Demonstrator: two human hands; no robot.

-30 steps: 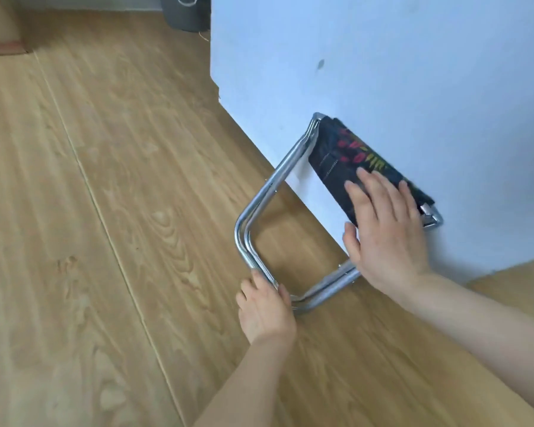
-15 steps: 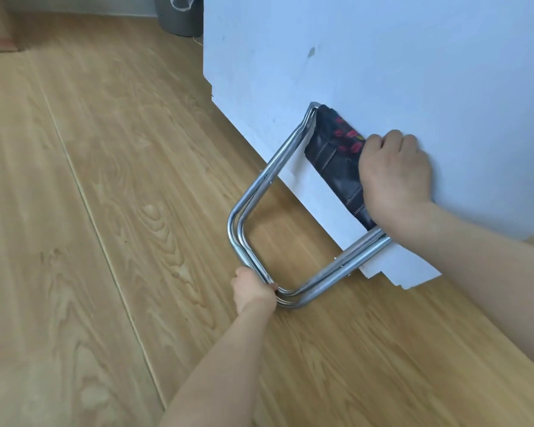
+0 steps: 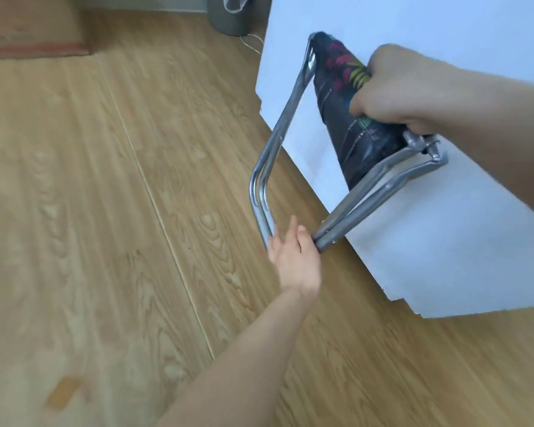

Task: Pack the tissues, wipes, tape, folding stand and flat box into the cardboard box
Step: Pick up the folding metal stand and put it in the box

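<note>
The folding stand (image 3: 278, 140) is a folded chrome tube frame with a dark flower-print fabric seat (image 3: 349, 118). It hangs tilted in the air in front of a white panel. My right hand (image 3: 395, 87) is closed around the fabric seat at the frame's upper end. My left hand (image 3: 293, 251) is at the frame's lower bend, fingers loosened and spread, touching the tubes. The cardboard box, tissues, wipes, tape and flat box are out of view.
A large white panel (image 3: 429, 235) fills the right side, standing on the wooden floor (image 3: 105, 211). A grey bin (image 3: 228, 16) stands at the far top edge. A reddish mat edge (image 3: 34, 50) lies at the top left.
The stand has been lifted off the floor and swung up toward me. My right hand shifted to a full grasp on the seat, and my left hand loosened from its grip on the lower bend.
</note>
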